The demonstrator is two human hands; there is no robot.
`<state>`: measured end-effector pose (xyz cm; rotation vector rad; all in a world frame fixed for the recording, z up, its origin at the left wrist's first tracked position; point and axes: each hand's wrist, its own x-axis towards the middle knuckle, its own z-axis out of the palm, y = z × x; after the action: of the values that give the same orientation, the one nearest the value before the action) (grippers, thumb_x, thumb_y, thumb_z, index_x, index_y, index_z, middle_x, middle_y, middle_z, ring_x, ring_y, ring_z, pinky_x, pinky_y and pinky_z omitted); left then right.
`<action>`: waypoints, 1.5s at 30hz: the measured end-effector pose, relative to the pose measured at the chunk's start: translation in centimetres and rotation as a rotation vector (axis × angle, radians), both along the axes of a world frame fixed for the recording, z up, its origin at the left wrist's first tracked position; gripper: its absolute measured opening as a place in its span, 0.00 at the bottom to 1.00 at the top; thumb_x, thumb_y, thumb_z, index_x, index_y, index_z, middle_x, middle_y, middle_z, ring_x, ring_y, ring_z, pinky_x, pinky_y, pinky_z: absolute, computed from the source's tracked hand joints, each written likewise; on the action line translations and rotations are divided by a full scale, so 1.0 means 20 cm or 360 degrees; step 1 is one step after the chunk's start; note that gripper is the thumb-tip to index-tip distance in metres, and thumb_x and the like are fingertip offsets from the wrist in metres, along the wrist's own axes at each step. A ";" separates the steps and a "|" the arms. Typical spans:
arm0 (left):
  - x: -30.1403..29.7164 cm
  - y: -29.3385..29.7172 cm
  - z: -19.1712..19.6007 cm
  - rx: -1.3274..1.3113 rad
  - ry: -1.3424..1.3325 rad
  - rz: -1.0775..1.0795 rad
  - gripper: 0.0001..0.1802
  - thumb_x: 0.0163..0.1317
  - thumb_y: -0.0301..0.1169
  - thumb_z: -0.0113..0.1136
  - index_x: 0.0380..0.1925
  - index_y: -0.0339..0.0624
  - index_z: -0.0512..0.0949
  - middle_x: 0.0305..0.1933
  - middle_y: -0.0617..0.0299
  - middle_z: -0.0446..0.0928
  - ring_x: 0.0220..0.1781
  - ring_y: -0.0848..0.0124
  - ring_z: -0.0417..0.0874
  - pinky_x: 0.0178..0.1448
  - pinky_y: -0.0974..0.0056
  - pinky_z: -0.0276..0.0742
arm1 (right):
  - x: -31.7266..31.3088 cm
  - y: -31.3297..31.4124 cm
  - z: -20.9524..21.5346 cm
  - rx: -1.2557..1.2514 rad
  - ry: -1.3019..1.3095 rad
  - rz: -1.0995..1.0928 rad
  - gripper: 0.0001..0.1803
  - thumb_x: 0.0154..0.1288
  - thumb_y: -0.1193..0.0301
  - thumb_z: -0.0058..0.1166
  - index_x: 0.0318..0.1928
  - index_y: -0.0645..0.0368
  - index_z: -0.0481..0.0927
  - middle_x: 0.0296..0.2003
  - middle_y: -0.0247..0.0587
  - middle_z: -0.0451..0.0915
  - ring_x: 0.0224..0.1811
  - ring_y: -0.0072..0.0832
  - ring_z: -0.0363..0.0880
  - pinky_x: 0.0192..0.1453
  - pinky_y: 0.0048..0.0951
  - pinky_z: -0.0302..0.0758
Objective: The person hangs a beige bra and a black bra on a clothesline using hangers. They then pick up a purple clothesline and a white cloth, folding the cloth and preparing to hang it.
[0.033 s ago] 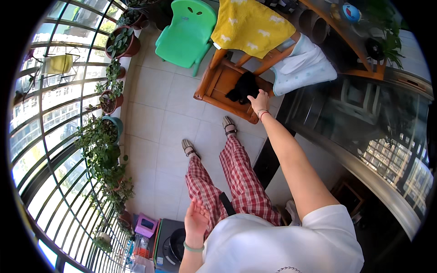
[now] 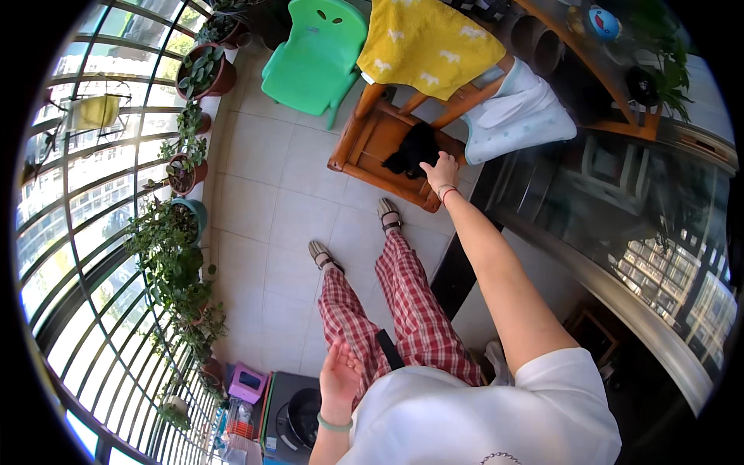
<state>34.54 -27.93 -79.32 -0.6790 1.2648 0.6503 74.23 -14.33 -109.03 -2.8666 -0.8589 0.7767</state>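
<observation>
A small black cat (image 2: 418,146) lies curled on the seat of an orange-brown wooden chair (image 2: 363,155). My right hand (image 2: 442,172) reaches out at the end of a straight arm to the seat's near right part. Its fingers are apart and touch the cat's near side, with the fingertips partly hidden against the dark fur. Close to my body, my left hand (image 2: 339,378) hangs in the air, palm turned up, fingers loosely bent and nothing in them.
A yellow towel (image 2: 430,46) and a white cloth (image 2: 519,116) drape over the chair's back. Beyond it stands a green child's chair (image 2: 316,66). Potted plants (image 2: 174,256) line the barred window at left. A glass panel (image 2: 589,194) runs along the right. A black appliance (image 2: 283,411) sits lower left.
My left hand has shifted very slightly to the right. My right hand keeps its place at the cat, and the cat looks the same.
</observation>
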 end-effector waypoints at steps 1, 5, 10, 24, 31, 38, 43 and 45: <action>0.08 0.00 -0.01 -0.0001 -0.0016 -0.0025 0.11 0.70 0.34 0.50 0.49 0.47 0.76 0.42 0.64 0.81 0.40 0.71 0.80 0.46 0.65 0.77 | 0.05 0.01 -0.05 -0.0061 0.0017 0.0058 0.23 0.59 0.55 0.62 0.52 0.49 0.76 0.54 0.37 0.72 0.60 0.39 0.69 0.59 0.49 0.70; 0.29 0.04 -0.03 0.0045 -0.0016 -0.0094 0.11 0.71 0.35 0.49 0.49 0.47 0.76 0.42 0.64 0.80 0.41 0.71 0.79 0.47 0.66 0.77 | 0.11 -0.01 -0.11 0.0139 0.0228 0.0220 0.12 0.63 0.61 0.57 0.42 0.52 0.77 0.43 0.41 0.78 0.52 0.43 0.74 0.51 0.49 0.71; 0.39 0.18 -0.01 0.0350 0.0207 -0.0310 0.15 0.71 0.38 0.50 0.51 0.43 0.74 0.44 0.62 0.79 0.43 0.72 0.78 0.49 0.66 0.75 | -0.01 0.05 0.44 0.0719 0.1035 0.0428 0.08 0.64 0.68 0.53 0.38 0.59 0.74 0.31 0.48 0.79 0.39 0.49 0.77 0.46 0.44 0.72; 0.10 0.27 0.35 0.0934 0.0561 -0.1146 0.19 0.67 0.41 0.55 0.46 0.35 0.77 0.42 0.63 0.79 0.47 0.77 0.76 0.53 0.70 0.69 | -0.76 -0.22 1.98 0.1266 0.0856 0.2963 0.06 0.55 0.70 0.59 0.34 0.53 0.79 0.41 0.32 0.80 0.43 0.25 0.78 0.58 0.37 0.68; -0.13 -0.26 0.74 0.1257 0.0501 0.0443 0.18 0.70 0.34 0.47 0.54 0.37 0.72 0.55 0.58 0.78 0.57 0.67 0.78 0.62 0.62 0.71 | -1.00 -0.56 2.03 0.0546 0.1757 0.1784 0.11 0.65 0.65 0.57 0.40 0.60 0.80 0.36 0.34 0.82 0.38 0.22 0.80 0.45 0.26 0.75; -0.31 -0.72 1.07 0.1485 0.0433 0.0589 0.25 0.71 0.45 0.47 0.60 0.39 0.68 0.62 0.58 0.73 0.63 0.66 0.74 0.67 0.59 0.68 | -1.47 -0.74 2.22 0.0245 0.2424 0.1277 0.13 0.70 0.64 0.53 0.45 0.61 0.78 0.34 0.33 0.80 0.41 0.19 0.78 0.47 0.23 0.74; -0.33 -1.03 1.14 0.1398 0.0599 0.0165 0.29 0.71 0.45 0.50 0.64 0.38 0.65 0.65 0.60 0.70 0.66 0.65 0.71 0.69 0.58 0.64 | -1.65 -0.86 2.44 0.0484 0.3090 0.0932 0.11 0.72 0.65 0.50 0.40 0.62 0.75 0.31 0.37 0.79 0.38 0.25 0.79 0.48 0.27 0.75; -0.37 -1.14 1.18 0.1460 0.0694 0.0393 0.28 0.71 0.43 0.50 0.63 0.37 0.65 0.64 0.58 0.70 0.65 0.65 0.71 0.68 0.58 0.66 | -1.67 -0.83 2.46 0.0488 0.3421 0.0522 0.12 0.73 0.66 0.48 0.40 0.63 0.75 0.34 0.42 0.80 0.40 0.32 0.81 0.51 0.33 0.77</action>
<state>27.20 -50.65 -55.66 0.0891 1.1065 1.5107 40.89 -30.93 -59.77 -0.4258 -0.6760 2.3245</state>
